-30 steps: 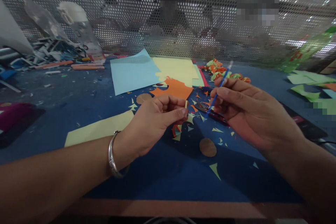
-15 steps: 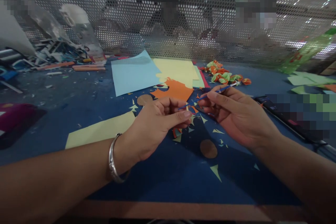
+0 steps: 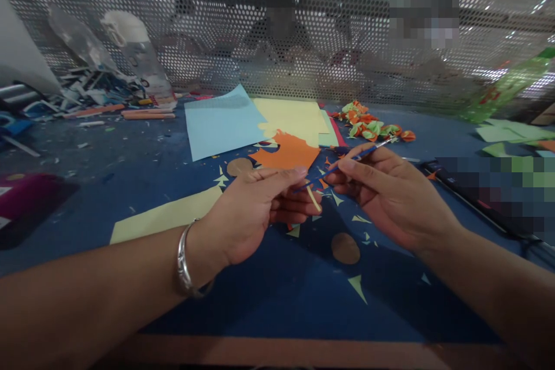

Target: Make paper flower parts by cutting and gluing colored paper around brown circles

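Take 12 o'clock as straight ahead, across the counter (image 3: 277,306). Your left hand (image 3: 264,199) holds the narrow cream strip (image 3: 314,198) at its fingers, with the thumb extended along the upper side. Your right hand (image 3: 381,188) pinches the slim blue-handled tool (image 3: 366,152), possibly a fine brush, between thumb and fingers.

Note the governing relation: the strip lies at 3 o'clock from the left palm, in the gap between both hands, above the counter. Its long axis runs from 11 to 5 o'clock. The tool's axis runs from 8 to 2 o'clock, its silvery end at 2. The tool's lower end reaches the left fingers beside the strip's upper end; contact between tool and strip cannot be confirmed. The left hand is nearer the strip.

Surroundings: the orange paper sheet (image 3: 290,150) lies at 1 o'clock from the left hand. Measured from the gap, a brown disc (image 3: 346,248) lies at 5 o'clock, the light-blue sheet (image 3: 219,124) at 10, and the orange-and-green paper curls (image 3: 368,128) at 1.
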{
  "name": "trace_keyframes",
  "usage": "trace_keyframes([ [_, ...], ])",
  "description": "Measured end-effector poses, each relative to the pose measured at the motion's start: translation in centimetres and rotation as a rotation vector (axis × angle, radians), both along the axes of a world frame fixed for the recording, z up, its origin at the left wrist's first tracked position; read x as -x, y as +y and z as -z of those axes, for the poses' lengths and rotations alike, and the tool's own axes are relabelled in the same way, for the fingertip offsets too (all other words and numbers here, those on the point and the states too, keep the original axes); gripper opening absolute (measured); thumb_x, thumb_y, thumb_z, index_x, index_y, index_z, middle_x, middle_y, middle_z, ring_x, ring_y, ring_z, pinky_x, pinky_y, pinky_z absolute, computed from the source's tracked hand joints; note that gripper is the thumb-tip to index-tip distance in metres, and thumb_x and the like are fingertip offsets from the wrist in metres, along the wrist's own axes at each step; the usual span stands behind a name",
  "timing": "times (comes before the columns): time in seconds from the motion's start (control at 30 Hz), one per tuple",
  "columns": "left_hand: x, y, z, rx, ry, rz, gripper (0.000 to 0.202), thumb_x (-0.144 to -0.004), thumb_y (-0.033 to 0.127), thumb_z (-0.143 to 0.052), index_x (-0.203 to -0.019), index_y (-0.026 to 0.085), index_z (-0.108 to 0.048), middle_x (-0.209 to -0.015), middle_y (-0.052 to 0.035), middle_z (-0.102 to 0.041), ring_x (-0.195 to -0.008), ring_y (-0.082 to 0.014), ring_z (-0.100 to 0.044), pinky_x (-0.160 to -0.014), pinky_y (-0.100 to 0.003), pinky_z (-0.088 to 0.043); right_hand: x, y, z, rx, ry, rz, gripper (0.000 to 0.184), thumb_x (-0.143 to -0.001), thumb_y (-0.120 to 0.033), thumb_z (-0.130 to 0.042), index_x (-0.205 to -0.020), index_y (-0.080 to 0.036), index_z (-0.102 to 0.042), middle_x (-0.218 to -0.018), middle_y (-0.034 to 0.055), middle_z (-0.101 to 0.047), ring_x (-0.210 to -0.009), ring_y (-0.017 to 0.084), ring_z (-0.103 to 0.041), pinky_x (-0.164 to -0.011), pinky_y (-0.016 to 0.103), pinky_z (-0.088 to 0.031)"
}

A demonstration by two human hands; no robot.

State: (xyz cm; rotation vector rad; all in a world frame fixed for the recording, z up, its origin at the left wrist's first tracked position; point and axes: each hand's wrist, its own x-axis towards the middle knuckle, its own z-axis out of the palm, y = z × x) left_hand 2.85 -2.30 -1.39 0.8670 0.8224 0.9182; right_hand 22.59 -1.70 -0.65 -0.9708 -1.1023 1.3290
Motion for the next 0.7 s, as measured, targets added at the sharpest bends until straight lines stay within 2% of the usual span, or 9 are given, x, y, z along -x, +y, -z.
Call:
trace_keyframes([
  [0.23,0.48,-0.11,-0.34,-0.033,0.087,0.069,0.028,-0.077,0.039,-0.084,-0.07,0.014,-0.074,-0.076,-0.0059,-0.077,-0.069,-0.0137,-0.072,-0.065,-0.022,-0.053,-0.18,-0.04,0.02,-0.024,0.028,-0.028,0.017,-0.078,-0.021,-0.085,-0.081,-0.022,-0.069,-0.073,-0.0009,-0.075,-0.07,0.012,-0.072,-0.066,0.022,-0.058],
  [0.43,0.6,0.02,-0.47,-0.134,0.189,0.078,0.028,-0.08,0.038,-0.082,-0.069,0.014,-0.074,-0.076,-0.0062,-0.077,-0.066,-0.0129,-0.07,-0.068,-0.024,-0.053,0.01,-0.19,-0.17,-0.028,0.014,-0.024,0.019,-0.076,-0.022,-0.086,-0.079,-0.021,-0.067,-0.072,-0.0013,-0.075,-0.069,0.011,-0.072,-0.065,0.021,-0.057],
  [0.7,0.76,0.11,-0.56,-0.122,0.195,0.086,0.026,-0.078,0.037,-0.083,-0.07,0.014,-0.075,-0.077,-0.0068,-0.077,-0.067,-0.014,-0.071,-0.067,-0.025,-0.053,-0.06,-0.18,-0.29,-0.015,-0.029,0.001,0.022,-0.076,-0.024,-0.086,-0.082,-0.022,-0.065,-0.074,-0.0019,-0.074,-0.07,0.013,-0.072,-0.065,0.024,-0.056],
])
